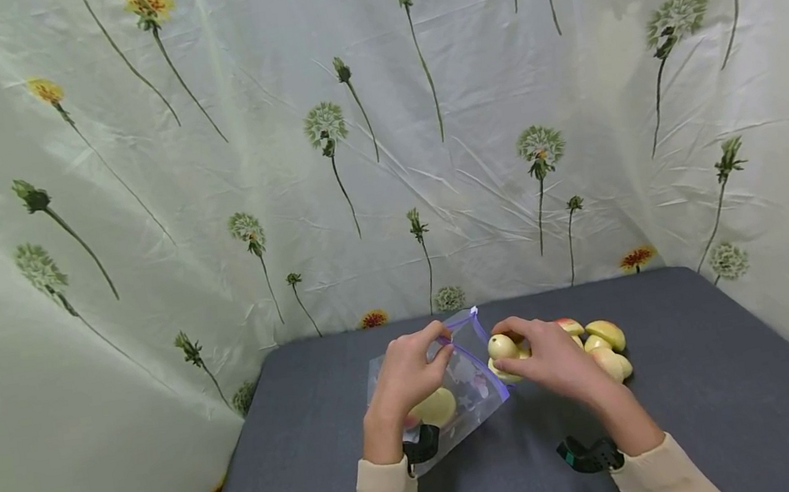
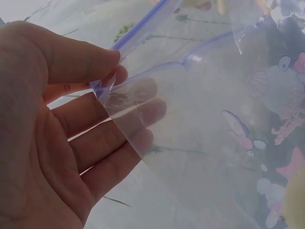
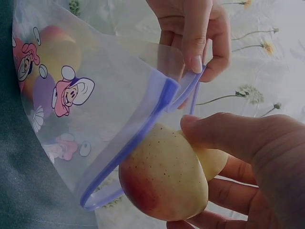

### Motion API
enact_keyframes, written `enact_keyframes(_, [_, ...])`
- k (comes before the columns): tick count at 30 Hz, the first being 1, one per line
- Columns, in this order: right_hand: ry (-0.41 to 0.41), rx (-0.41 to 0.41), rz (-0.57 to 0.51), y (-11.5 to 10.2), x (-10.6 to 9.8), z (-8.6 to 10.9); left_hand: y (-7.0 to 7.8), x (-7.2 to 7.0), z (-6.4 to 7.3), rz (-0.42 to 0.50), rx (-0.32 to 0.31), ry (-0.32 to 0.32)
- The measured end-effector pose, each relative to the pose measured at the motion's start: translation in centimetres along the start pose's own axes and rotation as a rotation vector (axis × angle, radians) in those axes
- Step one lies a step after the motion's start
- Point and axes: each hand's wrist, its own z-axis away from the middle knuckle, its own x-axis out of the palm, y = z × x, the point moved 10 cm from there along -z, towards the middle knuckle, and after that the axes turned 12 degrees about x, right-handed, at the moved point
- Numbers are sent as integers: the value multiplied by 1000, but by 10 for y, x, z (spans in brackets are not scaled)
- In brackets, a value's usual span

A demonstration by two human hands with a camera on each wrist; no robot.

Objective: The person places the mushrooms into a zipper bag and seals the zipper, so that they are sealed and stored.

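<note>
A clear zip bag (image 1: 470, 382) with a purple zip edge and printed cartoon figures is tilted over the table. My left hand (image 1: 410, 372) pinches its purple edge between thumb and index finger, and the other fingers spread behind the film (image 2: 200, 129). At the parted mouth, my right hand (image 1: 549, 354) grips a pale yellow fruit (image 3: 162, 174) with a red blush and dark specks. A second yellow fruit (image 3: 212, 161) shows behind it, within the same hand. Inside the bag lies yellow and red fruit (image 1: 438, 408), seen through the film.
Beyond my right hand, several yellow and red fruits (image 1: 606, 334) lie in a heap on the dark grey table (image 1: 301, 444). A pale curtain (image 1: 388, 196) printed with dandelions hangs behind the table and along its sides. Each wrist wears a black band (image 1: 590, 454).
</note>
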Motion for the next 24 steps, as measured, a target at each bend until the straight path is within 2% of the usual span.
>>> enact_keyframes(8, [-15, -18, -69, -2, 3, 1, 0, 1, 0, -15, 1, -2])
enact_keyframes(18, [-36, -5, -52, -1, 7, -1, 0, 1, -1, -24, -18, -13])
enact_keyframes(24, [-51, -3, -51, 0, 10, -2, 1, -1, -1, -27, -7, -6])
